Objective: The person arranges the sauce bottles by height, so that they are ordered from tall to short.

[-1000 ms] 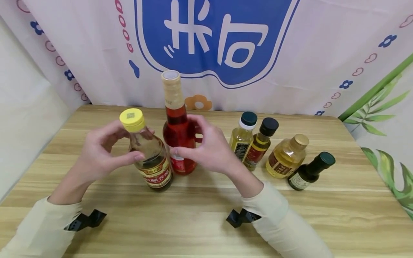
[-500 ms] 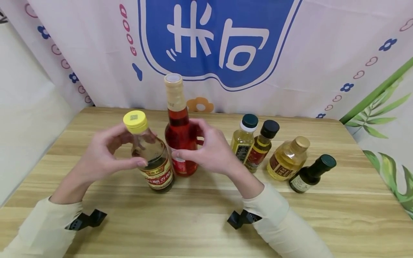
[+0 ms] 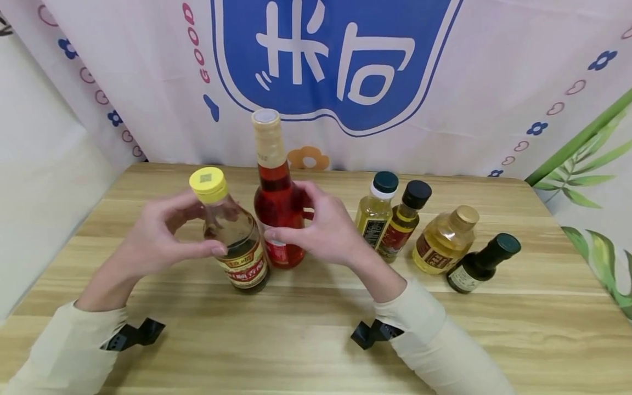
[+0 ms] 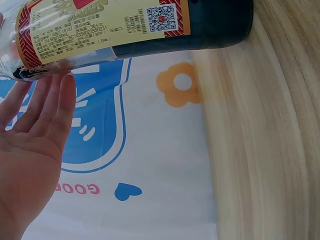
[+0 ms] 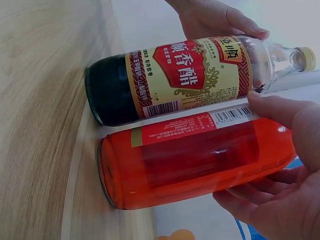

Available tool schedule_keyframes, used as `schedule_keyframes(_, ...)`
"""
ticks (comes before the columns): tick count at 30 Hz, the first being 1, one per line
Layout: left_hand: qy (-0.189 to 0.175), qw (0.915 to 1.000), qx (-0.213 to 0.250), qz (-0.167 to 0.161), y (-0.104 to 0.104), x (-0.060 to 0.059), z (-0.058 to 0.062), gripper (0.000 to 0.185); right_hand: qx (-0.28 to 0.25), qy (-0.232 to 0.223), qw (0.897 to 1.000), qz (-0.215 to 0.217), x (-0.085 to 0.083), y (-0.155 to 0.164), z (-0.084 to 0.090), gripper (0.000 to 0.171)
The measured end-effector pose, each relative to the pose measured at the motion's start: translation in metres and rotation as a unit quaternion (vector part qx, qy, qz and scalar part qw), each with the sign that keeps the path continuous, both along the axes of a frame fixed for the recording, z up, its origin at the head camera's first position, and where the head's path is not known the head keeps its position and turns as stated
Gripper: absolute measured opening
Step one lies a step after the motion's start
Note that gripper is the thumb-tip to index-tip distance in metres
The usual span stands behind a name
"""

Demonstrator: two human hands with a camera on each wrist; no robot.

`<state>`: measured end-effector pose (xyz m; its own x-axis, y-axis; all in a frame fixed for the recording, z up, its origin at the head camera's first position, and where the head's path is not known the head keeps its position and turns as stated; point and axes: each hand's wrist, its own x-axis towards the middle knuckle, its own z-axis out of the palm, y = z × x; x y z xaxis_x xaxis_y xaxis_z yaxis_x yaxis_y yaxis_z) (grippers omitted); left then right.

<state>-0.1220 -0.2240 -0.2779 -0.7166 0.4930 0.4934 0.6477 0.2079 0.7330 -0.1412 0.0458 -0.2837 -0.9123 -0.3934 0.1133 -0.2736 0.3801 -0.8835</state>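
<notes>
Two tall glass bottles stand upright side by side on the wooden table in the head view. The left one is a vinegar bottle (image 3: 243, 263) with a yellow cap, dark liquid and a red and cream label. My left hand (image 3: 160, 236) holds it by the upper body, thumb in front and fingers behind. Just right of it, my right hand (image 3: 328, 227) grips a red-liquid bottle (image 3: 280, 206) with a cream-wrapped neck, the thumb across its label. In the right wrist view, the vinegar bottle (image 5: 192, 70) lies close alongside the red bottle (image 5: 200, 160).
To the right stand a yellow oil bottle with a green cap (image 3: 373, 214), a black-capped oil bottle (image 3: 399, 227), a wide gold-capped oil bottle (image 3: 441, 244) and a small dark green bottle (image 3: 474, 269). A printed cloth (image 3: 168, 126) hangs behind the wooden table (image 3: 276, 340).
The head view has shifted slightly. Both hands keep their holds, and the bottles stay in place on the table.
</notes>
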Motion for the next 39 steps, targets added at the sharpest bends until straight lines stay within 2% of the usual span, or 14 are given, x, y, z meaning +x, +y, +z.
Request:
schedule_keyframes(4, -0.005, 0.9998, -0.018, 0.007, -0.001, 0.0, 0.002, 0.063, -0.004, -0.007, 1.0, -0.003, -0.001, 0.0, 0.0, 0.074)
schedule_keyframes(9, 0.0, 0.9998, 0.001, -0.021, -0.001, -0.001, 0.001, 0.062, -0.008, -0.013, 1.0, -0.003, -0.002, 0.001, -0.001, 0.072)
schedule_keyframes(21, -0.021, 0.9984, 0.03, -0.044, -0.002, -0.006, -0.005, 0.064, -0.059, -0.003, 0.998, -0.011, -0.002, -0.002, -0.008, 0.064)
schedule_keyframes(27, -0.015, 0.9966, 0.056, -0.058, -0.002, -0.006, -0.009, 0.065, -0.085, 0.001, 0.996, -0.013, -0.001, -0.004, -0.011, 0.062)
schedule_keyframes(35, -0.027, 0.9984, 0.036, -0.035, -0.005, -0.002, -0.009, 0.067, -0.106, 0.023, 0.994, -0.018, -0.001, -0.008, -0.016, 0.063)
schedule_keyframes(39, -0.023, 0.9984, 0.035, -0.039, -0.003, -0.004, -0.008, 0.068, -0.107, 0.034, 0.993, -0.026, -0.001, -0.007, -0.016, 0.061)
